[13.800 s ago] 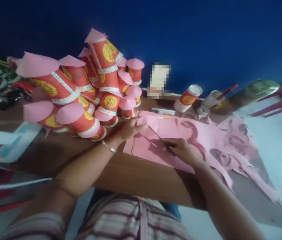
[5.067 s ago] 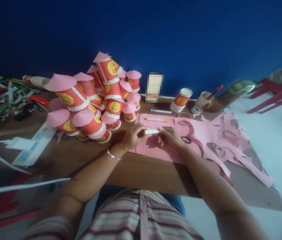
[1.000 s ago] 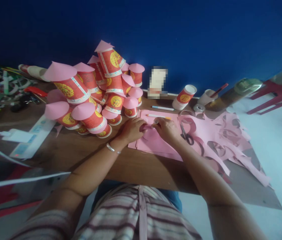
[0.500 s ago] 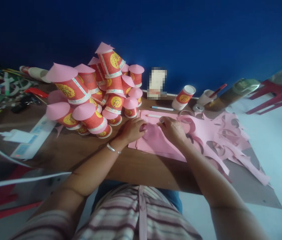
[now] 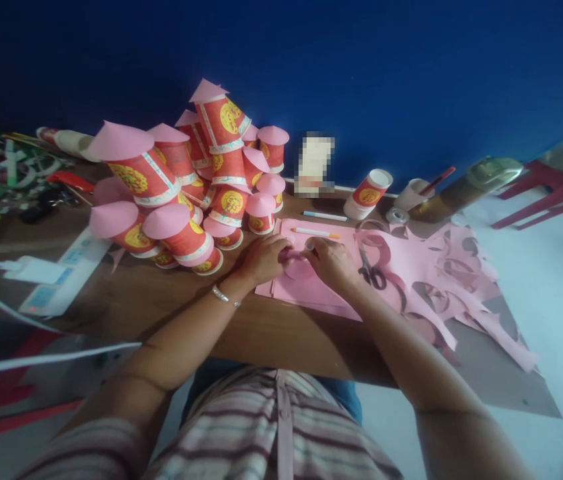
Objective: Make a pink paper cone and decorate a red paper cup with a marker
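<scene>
My left hand point(image 5: 265, 259) and my right hand point(image 5: 332, 264) are close together over a stack of pink paper sheets point(image 5: 318, 299). Between their closed fingertips is a small pink paper piece point(image 5: 292, 255), apparently bent or curled; its full shape is hidden by the fingers. Below it, a rounded pink shape shows on the stack. Right beside my right hand lie black-handled scissors point(image 5: 374, 275). Just beyond the hands, a white marker with an orange end point(image 5: 317, 233) rests on the paper.
Red paper cups with pink cone tops point(image 5: 176, 230) are piled at left, by a power strip point(image 5: 64, 277). Pink paper offcuts point(image 5: 431, 267) cover the right side. Behind stand a red-and-white cup point(image 5: 368, 195), a tape roll point(image 5: 397, 216) and a bottle point(image 5: 478, 183). A blue-capped marker point(image 5: 325, 216) lies there too.
My right hand has moved left, closer to my left hand, uncovering the scissors and the marker's orange end. The pink paper between the fingers now looks more curled.
</scene>
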`<state>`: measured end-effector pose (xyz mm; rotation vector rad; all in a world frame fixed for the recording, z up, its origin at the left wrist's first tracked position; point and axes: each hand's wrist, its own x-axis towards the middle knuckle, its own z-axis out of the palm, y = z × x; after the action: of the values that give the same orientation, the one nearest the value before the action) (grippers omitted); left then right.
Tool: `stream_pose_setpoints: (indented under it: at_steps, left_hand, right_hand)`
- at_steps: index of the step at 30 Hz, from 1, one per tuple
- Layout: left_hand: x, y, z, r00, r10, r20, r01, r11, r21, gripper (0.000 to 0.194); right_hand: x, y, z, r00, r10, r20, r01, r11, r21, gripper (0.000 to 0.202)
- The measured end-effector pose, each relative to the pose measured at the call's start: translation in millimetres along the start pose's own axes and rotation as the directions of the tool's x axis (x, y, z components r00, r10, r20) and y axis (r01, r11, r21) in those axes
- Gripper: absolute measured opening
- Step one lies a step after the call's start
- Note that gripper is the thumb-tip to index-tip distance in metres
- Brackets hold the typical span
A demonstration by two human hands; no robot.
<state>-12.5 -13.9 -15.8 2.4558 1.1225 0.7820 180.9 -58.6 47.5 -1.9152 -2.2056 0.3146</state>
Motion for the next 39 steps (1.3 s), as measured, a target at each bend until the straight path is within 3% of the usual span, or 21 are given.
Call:
stream_pose_setpoints:
  at_steps: [6, 10, 13, 16, 20, 30, 33, 36, 38, 39]
  left_hand:
    - [0, 0, 0.3, 1.000, -0.006, 0.003, 0.006, 1.000, 0.003, 0.020]
    - [1, 1, -1.5, 1.000, -0.017, 0.015, 0.016, 1.000, 0.003, 0.017]
    - [1, 3, -4.0, 1.000, -0.012, 0.025, 0.012, 1.000, -0.013, 0.017]
    - [1, 3, -6.2, 1.000, 0.001, 0.019, 0.000, 1.000, -0.020, 0.016]
    - [1, 2, -5.7, 1.000, 0.011, 0.026, -0.010, 1.000, -0.024, 0.014]
    - [1, 0, 1.1, 1.000, -0.022, -0.005, 0.023, 1.000, 0.013, 0.022]
    - [1, 0, -0.2, 1.000, -0.012, -0.003, 0.012, 1.000, 0.015, 0.019]
    - [1, 0, -0.5, 1.000, 0.001, -0.004, -0.001, 1.000, 0.008, 0.015]
    - [0, 0, -0.2, 1.000, 0.001, -0.008, -0.001, 1.000, 0.005, 0.015]
    - [0, 0, -0.1, 1.000, -0.001, -0.010, 0.001, 1.000, 0.003, 0.016]
  right_hand:
    - [3, 8, -11, 0.999, 0.033, -0.006, -0.033, 0.999, -0.044, 0.014]
    - [-3, 13, -18, 0.993, 0.074, -0.091, -0.076, 0.997, -0.022, 0.014]
    - [-7, 10, -18, 0.988, 0.042, -0.151, -0.037, 0.999, 0.036, 0.013]
    - [-9, 2, -10, 0.993, -0.027, -0.111, 0.035, 0.996, 0.076, 0.010]
    - [-6, -3, -2, 1.000, -0.014, 0.001, 0.013, 0.999, 0.040, 0.010]
    - [5, 13, -8, 0.998, 0.042, -0.046, -0.041, 0.999, 0.022, 0.014]
    - [-1, 18, -14, 0.992, 0.063, -0.110, -0.053, 0.994, 0.092, 0.012]
    - [-12, 25, -25, 0.942, 0.137, -0.306, -0.061, 0.968, 0.245, 0.013]
    - [-18, 31, -29, 0.903, 0.191, -0.384, -0.006, 0.901, 0.434, 0.019]
    - [-21, 34, -29, 0.903, 0.219, -0.370, 0.037, 0.818, 0.574, 0.022]
